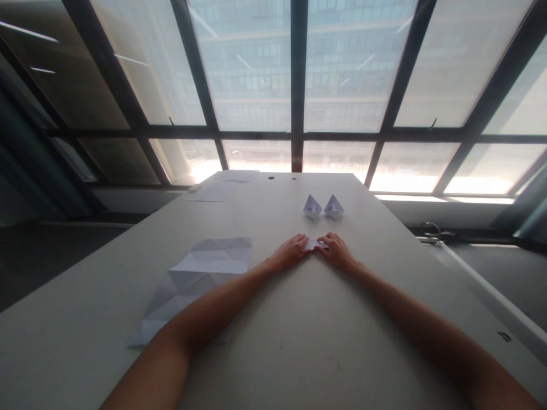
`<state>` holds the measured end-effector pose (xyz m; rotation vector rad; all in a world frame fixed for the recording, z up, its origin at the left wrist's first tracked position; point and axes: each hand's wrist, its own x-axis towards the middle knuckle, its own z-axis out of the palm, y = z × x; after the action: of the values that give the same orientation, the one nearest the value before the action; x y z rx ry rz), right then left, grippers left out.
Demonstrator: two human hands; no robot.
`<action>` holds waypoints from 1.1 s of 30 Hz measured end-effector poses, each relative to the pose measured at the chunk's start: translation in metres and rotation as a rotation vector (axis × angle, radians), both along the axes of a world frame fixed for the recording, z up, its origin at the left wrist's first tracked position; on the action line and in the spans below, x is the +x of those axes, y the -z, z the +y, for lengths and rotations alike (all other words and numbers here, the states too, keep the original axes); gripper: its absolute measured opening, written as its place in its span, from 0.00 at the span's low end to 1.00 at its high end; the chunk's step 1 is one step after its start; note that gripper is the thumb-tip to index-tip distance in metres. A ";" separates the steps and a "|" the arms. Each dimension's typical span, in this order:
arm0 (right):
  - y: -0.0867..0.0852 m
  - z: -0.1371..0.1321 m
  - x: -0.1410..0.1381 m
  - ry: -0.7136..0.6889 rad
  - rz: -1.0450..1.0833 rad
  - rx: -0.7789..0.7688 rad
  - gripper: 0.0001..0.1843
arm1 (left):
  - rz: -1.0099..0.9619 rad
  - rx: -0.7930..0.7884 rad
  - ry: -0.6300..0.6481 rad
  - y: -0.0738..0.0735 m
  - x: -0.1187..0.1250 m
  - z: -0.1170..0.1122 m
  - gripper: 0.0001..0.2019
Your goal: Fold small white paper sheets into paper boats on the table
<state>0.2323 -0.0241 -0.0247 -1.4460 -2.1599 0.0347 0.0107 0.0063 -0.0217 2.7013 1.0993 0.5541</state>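
Note:
My left hand (292, 251) and my right hand (337, 250) meet over a small folded white paper piece (315, 244) on the table (299, 341). Fingertips of both hands pinch its edges and press it down on the tabletop. Most of the piece is hidden under my fingers. Two finished white paper boats (312, 206) (334, 206) stand side by side just beyond my hands. A large creased sheet of white paper (200, 279) lies flat to the left, partly under my left forearm.
More flat paper sheets (222, 185) lie at the table's far left corner. Two small dark holes (270, 178) mark the far edge. Large windows rise behind the table. A metal object (433, 230) rests on the sill at right.

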 end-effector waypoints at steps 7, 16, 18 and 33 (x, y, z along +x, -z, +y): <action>-0.001 -0.001 0.001 -0.017 0.010 0.013 0.20 | -0.015 0.028 -0.008 -0.003 0.002 0.000 0.21; 0.001 0.000 0.002 -0.027 0.088 0.019 0.17 | 0.006 0.087 0.041 -0.007 0.003 -0.004 0.18; 0.002 0.002 0.003 -0.020 0.111 0.016 0.18 | 0.052 0.100 0.043 -0.008 0.004 -0.005 0.18; -0.001 0.003 0.000 -0.061 0.367 0.042 0.19 | -0.060 0.034 -0.033 -0.009 0.007 -0.011 0.25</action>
<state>0.2320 -0.0214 -0.0241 -1.2393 -1.8906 0.2552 0.0174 -0.0050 -0.0129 2.6813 1.1305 0.6602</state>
